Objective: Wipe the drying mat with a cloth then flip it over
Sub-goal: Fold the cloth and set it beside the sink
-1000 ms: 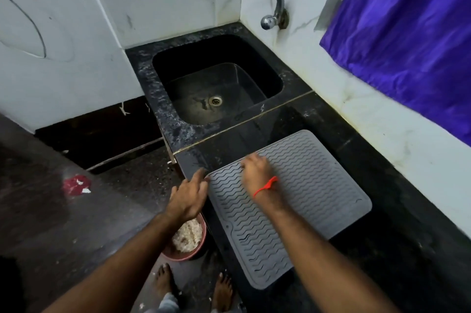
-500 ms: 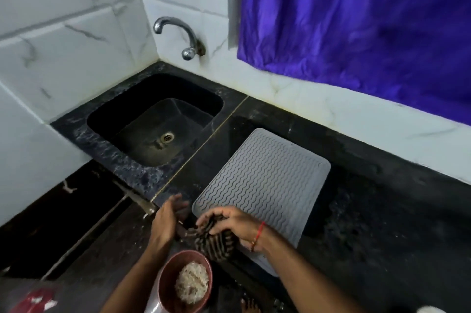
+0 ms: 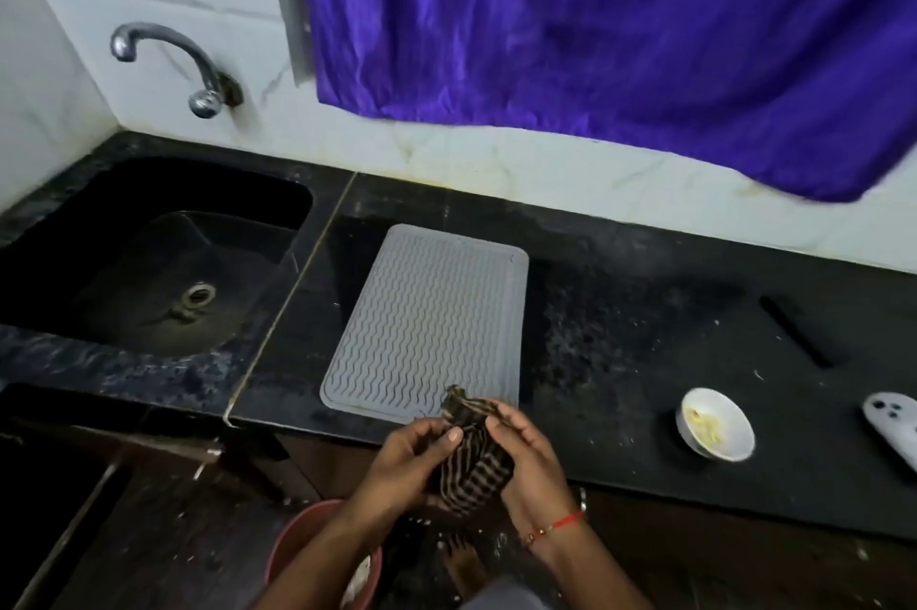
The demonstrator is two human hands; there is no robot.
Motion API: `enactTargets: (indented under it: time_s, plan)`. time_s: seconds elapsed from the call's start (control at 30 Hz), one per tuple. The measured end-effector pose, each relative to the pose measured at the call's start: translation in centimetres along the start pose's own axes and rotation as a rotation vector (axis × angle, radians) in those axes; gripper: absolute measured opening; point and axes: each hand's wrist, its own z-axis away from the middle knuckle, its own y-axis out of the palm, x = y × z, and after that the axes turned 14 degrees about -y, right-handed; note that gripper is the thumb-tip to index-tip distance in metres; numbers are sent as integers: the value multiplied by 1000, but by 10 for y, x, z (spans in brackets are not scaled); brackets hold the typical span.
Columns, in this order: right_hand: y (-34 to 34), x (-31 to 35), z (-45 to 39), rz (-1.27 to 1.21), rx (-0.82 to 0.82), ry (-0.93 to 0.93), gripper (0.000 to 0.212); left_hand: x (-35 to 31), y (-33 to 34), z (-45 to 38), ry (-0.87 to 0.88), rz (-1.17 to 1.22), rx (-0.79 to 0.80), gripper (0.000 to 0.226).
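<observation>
1. We see the grey rectangular silicone drying mat (image 3: 426,321) with its wavy ridges lying flat on the black speckled stone table (image 3: 620,326), just right of the seam beside the sink.
2. We see the dark striped cloth (image 3: 471,460) bunched up at the mat's near edge, over the table's front rim.
3. Our left hand (image 3: 397,475) curls around the cloth's left side, thumb pressed on the fabric.
4. Our right hand (image 3: 526,460), a red thread at its wrist, grips the cloth's right side with bent fingers.
5. A black sunken sink (image 3: 149,262) lies left of the mat, under a chrome wall tap (image 3: 168,63).
6. A small white bowl (image 3: 714,423) sits well right of the mat.
7. A purple curtain (image 3: 595,23) hangs above the table.
</observation>
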Motion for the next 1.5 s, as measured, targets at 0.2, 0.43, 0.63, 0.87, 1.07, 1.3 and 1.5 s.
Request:
enactTargets:
  time_s: [0.2,0.43,0.63,0.87,1.07,1.3,1.5]
  plan:
    - [-24,11,28,255,-107,-23,17,3,14,-7,206,-282,-10,13]
    - [-40,25,50,-36,-383,-1,13,3,18,15,320,-313,-284,26]
    - [-46,26,51,-132,-317,93,24,-1,50,36,39,-196,194,32]
    - [-77,29,38,309,-195,-148,25,-5,64,17,-171,-9,198,27]
    - [-93,40,24,492,290,-210,44,-16,77,3,-208,47,163,25]
    - [-79,38,-27,349,296,-156,40,-44,68,-12,-167,72,159,40]
    - [-27,41,-89,124,127,-69,41,-100,39,-44,-259,207,165,47]
